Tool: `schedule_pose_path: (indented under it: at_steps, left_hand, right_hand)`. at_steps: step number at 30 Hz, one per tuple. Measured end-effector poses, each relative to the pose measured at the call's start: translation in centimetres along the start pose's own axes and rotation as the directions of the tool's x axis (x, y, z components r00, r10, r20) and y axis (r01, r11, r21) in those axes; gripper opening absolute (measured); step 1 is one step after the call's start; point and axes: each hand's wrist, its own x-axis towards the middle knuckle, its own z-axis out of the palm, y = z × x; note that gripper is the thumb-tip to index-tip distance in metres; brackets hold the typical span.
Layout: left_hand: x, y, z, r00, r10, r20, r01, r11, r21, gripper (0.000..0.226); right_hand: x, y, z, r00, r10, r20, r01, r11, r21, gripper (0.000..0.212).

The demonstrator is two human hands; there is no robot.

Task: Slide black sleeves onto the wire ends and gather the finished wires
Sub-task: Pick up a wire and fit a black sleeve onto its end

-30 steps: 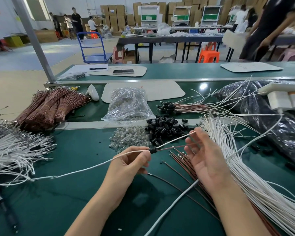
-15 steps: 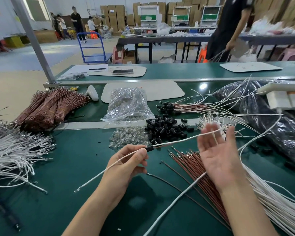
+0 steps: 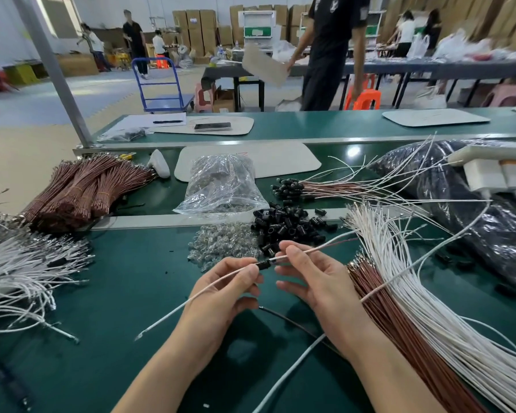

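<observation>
Evidently light and whippy, the white wire [image 3: 173, 312] wants gripping beside the black sleeve [image 3: 263, 264]: left hand [image 3: 221, 299] pinches at its nine o'clock, right hand [image 3: 316, 281] at three

Green workbenches [image 3: 340, 125] stand on a beige and grey-blue floor [image 3: 87, 96], with a grey post [image 3: 54, 70] rising at the left. Beyond are a blue trolley [image 3: 161, 84], an orange stool [image 3: 364, 98] and stacked cardboard boxes [image 3: 194, 28].

Matt green table [image 3: 125, 338]; glossy clear plastic bag [image 3: 221, 186]; matt black sleeves [image 3: 286, 226].
</observation>
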Motion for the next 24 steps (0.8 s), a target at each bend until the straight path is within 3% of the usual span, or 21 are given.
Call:
schedule_pose_path:
  at_steps: [11, 16, 24]
  left_hand:
    - [0.0, 0.1, 0.1, 1.0, 0.008, 0.008, -0.008, 0.998, 0.059, 0.026]
    - [0.1, 0.3, -0.2, 1.0, -0.006, -0.014, 0.005, 1.0, -0.009, 0.021]
    - [-0.1, 0.5, -0.1, 0.999, -0.043, 0.004, 0.043, 0.999, -0.028, 0.018]
  right_hand:
    - [-0.5, -0.4, 0.4, 1.0, 0.009, 0.029, -0.004, 0.989, -0.151, 0.011]
    - [-0.2, -1.5, -0.7, 0.99, -0.023, -0.142, 0.021, 1.0, -0.017, 0.014]
    - [0.4, -2.1, -2.7, 0.957, -0.073, -0.28, 0.118, 0.982, 0.147, 0.018]
